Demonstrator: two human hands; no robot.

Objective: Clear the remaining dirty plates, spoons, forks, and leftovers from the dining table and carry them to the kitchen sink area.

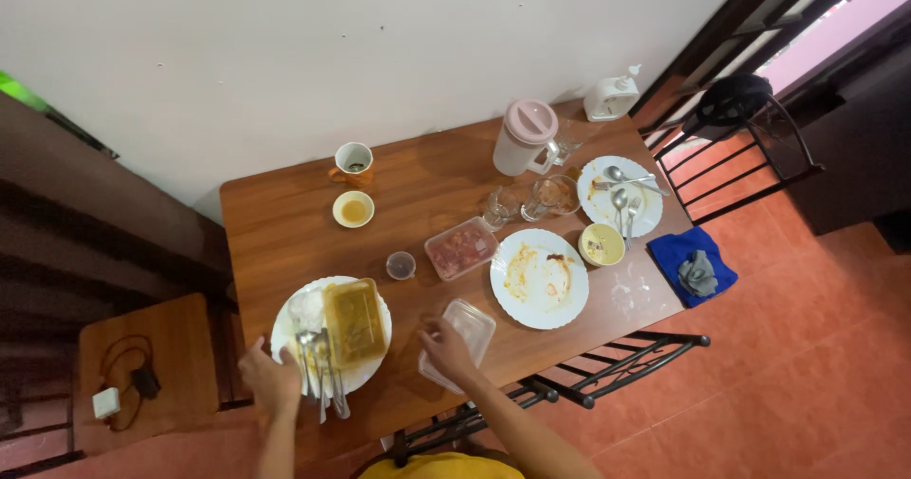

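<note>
Left hand rests at the near-left edge of the white plate, fingers curled against the rim; whether it truly grips the rim cannot be told from this height. The plate carries a rectangular amber-stained container, a crumpled clear wrap and a bundle of metal cutlery hanging over its near edge, just beside the hand.

Right hand lies on the clear plastic lid — fingers bent down onto its left side, touching it; a firm hold is not confirmed. The lid sits flat near the table's front edge, between the loaded plate and a smeared white dinner plate.

Remainder of the wooden table, head view: a clear tub of reddish food and a small cup at centre; a mug and a small sauce bowl toward the wall; a pink-lidded pitcher, glasses, a second plate with spoons, a small yellow bowl — and a blue cloth at the right edge.
</note>
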